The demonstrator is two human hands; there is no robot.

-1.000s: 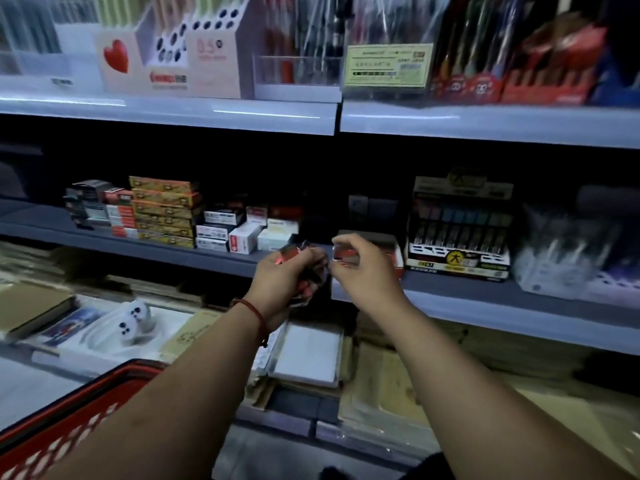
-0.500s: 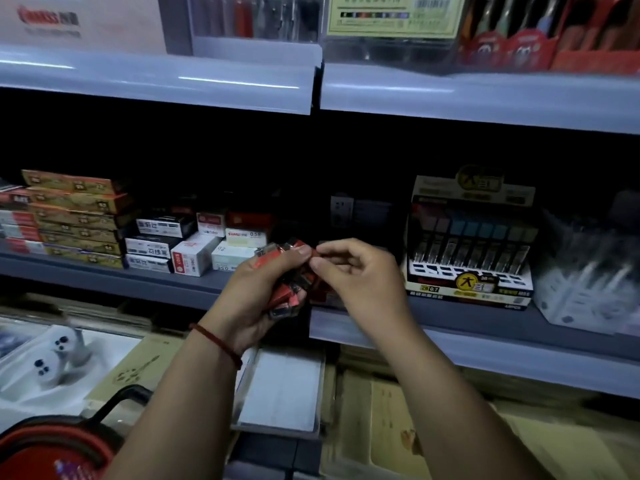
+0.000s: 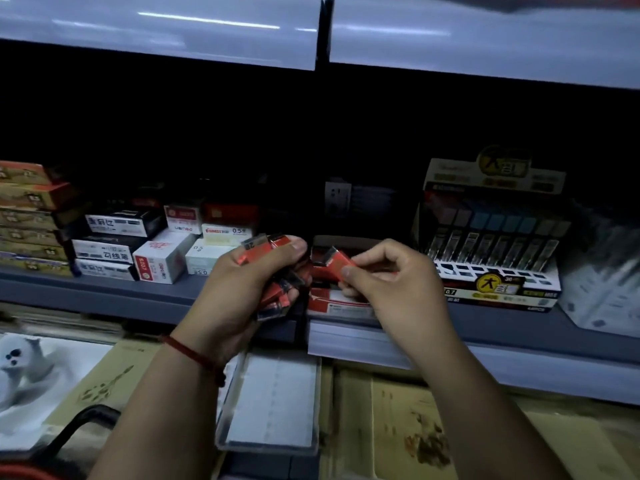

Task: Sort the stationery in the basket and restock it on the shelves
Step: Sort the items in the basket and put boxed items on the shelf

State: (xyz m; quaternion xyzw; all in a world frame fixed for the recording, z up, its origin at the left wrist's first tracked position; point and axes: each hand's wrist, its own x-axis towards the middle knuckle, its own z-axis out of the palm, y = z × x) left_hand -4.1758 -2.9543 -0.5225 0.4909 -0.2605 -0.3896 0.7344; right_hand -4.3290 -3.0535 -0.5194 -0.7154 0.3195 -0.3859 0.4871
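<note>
**Hands.** The left hand (image 3: pixel 242 289) is clamped round a bundle of small red packs (image 3: pixel 277 296), thumb across the top and fingers curled beneath, which keeps the stock together at shelf height. The right hand (image 3: pixel 391 282) pinches a single red pack (image 3: pixel 334 264) between thumb and forefinger, just beside the bundle. Whether this pack touches the bundle cannot be told.

**Position.** Both hands are held over a red display tray (image 3: pixel 332 303) at the front edge of the middle shelf (image 3: pixel 104 294). The tray sits between the white boxes (image 3: pixel 162 259) on the left and the upright lead-refill display (image 3: pixel 491 244) on the right.

**Judgement.** The packs match the tray in colour, so the tray is the likely destination. One hand appears to serve as the store and the other as the feeder, an arrangement that lets each pack be turned the right way before it is set down. The step in hand looks like drawing one pack off for placement. Several packs are in the left hand, so this item is only partly restocked.

**Basket.** The basket (image 3: pixel 79 419) shows only as a dark handle and a red rim at the lower left. Its contents are out of view.

**Risk.** The lowest packs jut below the left palm and could slip onto the paper goods (image 3: pixel 398 410) beneath. The print on the packs is not legible in the dim recess.
</note>
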